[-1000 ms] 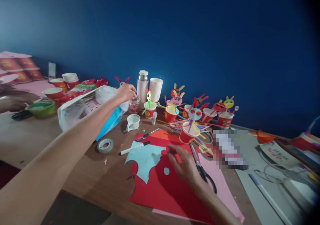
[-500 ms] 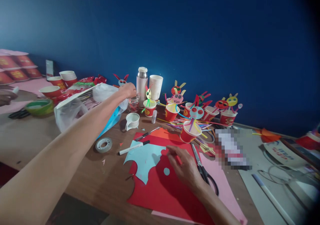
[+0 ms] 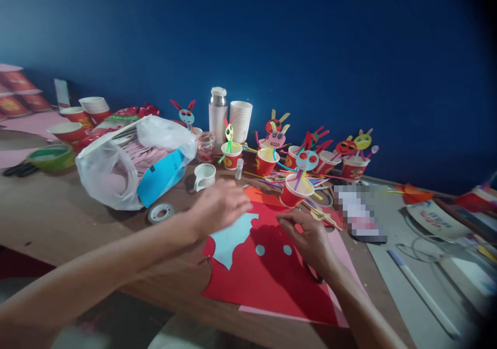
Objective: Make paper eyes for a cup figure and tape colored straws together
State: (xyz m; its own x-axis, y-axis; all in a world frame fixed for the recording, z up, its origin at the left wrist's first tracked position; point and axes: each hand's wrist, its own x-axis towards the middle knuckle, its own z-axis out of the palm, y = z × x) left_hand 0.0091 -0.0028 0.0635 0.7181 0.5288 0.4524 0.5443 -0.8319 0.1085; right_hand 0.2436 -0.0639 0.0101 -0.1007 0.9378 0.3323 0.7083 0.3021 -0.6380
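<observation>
Red paper (image 3: 267,281) is the big sheet in the middle of the wooden table (image 3: 163,271), partly over a pink sheet (image 3: 341,261), with an orange sheet (image 3: 262,195) at its far edge. Two little light blue circles (image 3: 260,250) sit on the red, near the right hand (image 3: 310,237), and a cut-up light blue piece (image 3: 230,245) lies by its left edge, under the left hand (image 3: 221,209).

Left hand's kinda blurry, fingers bent and bunched; can't tell if there's anything in it. Right hand's curled with thumb and finger close together, and I can't tell if they're pinching something. A black scissor handle (image 3: 312,274) peeks out from under it.

Just beyond the right hand, a red and white cup (image 3: 294,194) has a light blue paper face (image 3: 307,160) standing in it. Tape roll (image 3: 160,213) is left of the left hand, near the plastic bag (image 3: 106,175).
</observation>
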